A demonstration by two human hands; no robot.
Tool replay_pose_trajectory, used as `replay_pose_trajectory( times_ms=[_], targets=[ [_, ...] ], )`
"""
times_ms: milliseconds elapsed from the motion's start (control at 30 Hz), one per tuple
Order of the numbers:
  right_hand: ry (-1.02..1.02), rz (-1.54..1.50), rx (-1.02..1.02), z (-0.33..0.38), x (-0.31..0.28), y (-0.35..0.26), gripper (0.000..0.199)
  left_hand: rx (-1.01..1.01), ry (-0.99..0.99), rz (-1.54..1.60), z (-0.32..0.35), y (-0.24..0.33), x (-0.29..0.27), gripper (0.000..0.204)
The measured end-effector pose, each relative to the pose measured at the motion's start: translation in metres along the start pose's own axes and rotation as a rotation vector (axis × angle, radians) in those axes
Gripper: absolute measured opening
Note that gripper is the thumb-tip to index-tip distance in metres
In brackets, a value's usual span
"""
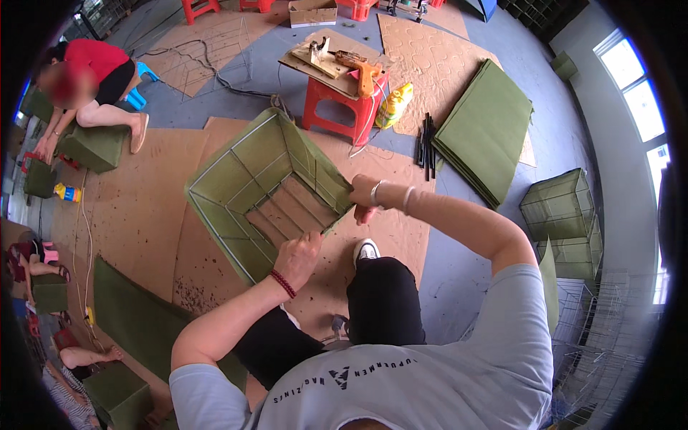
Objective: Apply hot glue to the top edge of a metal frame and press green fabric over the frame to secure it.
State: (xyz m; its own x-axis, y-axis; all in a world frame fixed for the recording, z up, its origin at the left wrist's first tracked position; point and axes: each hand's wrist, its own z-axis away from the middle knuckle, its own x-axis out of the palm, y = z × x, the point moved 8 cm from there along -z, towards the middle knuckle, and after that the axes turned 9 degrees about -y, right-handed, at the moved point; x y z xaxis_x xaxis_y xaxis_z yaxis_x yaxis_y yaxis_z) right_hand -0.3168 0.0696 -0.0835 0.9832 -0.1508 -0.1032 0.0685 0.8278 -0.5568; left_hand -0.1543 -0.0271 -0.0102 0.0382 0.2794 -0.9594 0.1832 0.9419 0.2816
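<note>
A person seen from above sits near the centre of the frame, holding an open box made of a white wire frame lined with green fabric panels. The box is tilted with its mouth facing up toward the camera, above brown cardboard sheets on the floor. The left hand, with a dark red bead bracelet at the wrist, is closed in a fist around the box's lower rim. The right hand, at the box's right corner, is curled shut on the fabric edge and also grips a small red-handled tool whose tip is hidden.

In the upper centre stands a red plastic stool carrying an orange glue gun. A stack of flat green fabric panels lies at upper right. At upper left, another person in a red top crouches over a green box.
</note>
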Motion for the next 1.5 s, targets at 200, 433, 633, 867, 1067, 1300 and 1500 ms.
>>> replay_pose_trajectory(
  times_ms=[200, 433, 633, 867, 1067, 1300, 1500],
  targets=[
    [0.003, 0.261, 0.146, 0.027, -0.009, -0.038, 0.027, -0.064, -0.024, -0.019, 0.011, -0.012, 0.012, 0.017],
    [1.016, -0.420, -0.461, -0.075, -0.304, 0.063, 0.048, 0.017, -0.066, 0.012, 0.011, 0.005, -0.001, 0.007],
    [1.083, 0.106, -0.147, -0.165, -0.301, -0.030, 0.091, -0.105, -0.083, 0.081, 0.025, -0.007, 0.000, 0.018],
    [0.328, -0.578, -0.845, -0.103, -0.463, -0.019, 0.019, 0.007, -0.057, 0.149, -0.001, 0.005, -0.011, 0.017],
    [0.772, -0.580, -1.170, 0.055, -0.264, -0.097, 0.026, -0.196, -0.101, 0.111, 0.023, -0.017, -0.020, 0.024],
    [0.363, -0.793, -1.213, 0.140, -0.117, -0.004, 0.061, -0.226, 0.080, 0.220, 0.082, -0.069, -0.080, 0.035],
    [-0.015, -0.620, -0.979, 0.145, 0.014, -0.033, 0.091, -0.226, -0.099, 0.214, 0.113, -0.069, -0.071, 0.030]
  ],
)
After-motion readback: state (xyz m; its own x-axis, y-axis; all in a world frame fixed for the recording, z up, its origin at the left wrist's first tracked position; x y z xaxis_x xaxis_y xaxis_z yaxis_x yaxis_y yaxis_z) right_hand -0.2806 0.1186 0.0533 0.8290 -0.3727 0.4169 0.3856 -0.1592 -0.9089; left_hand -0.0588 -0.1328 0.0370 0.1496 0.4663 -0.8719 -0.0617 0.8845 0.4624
